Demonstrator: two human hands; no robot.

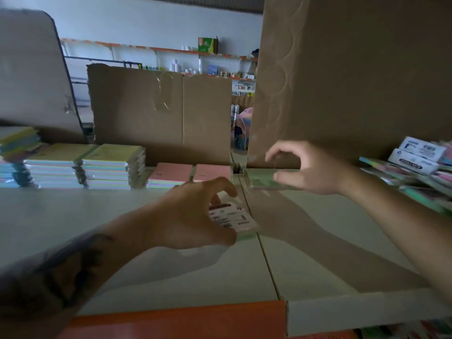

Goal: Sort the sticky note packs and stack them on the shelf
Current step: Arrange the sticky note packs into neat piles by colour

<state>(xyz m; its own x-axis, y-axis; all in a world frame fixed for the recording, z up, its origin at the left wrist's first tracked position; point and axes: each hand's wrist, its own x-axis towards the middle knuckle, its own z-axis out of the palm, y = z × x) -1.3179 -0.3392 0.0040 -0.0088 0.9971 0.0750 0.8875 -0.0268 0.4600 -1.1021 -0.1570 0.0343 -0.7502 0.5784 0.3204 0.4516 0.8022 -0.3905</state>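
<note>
Here the left hand (193, 216) holds a white-labelled sticky note pack (232, 220) in a curled grip low on the pale green shelf (318, 253), while the right hand (300, 167) pinches a flat green sticky note pack (263, 179) lying further back, right of the pink-topped sticky note stacks (189, 174), which the left hand is nearer.

A stationery shop or its stockroom: sticky note packs (80, 165) lie stacked on a pale metal shelf (73, 216) with an orange edge, and behind its cardboard backing (159, 113) stand wall racks (195, 62) of small goods.
</note>
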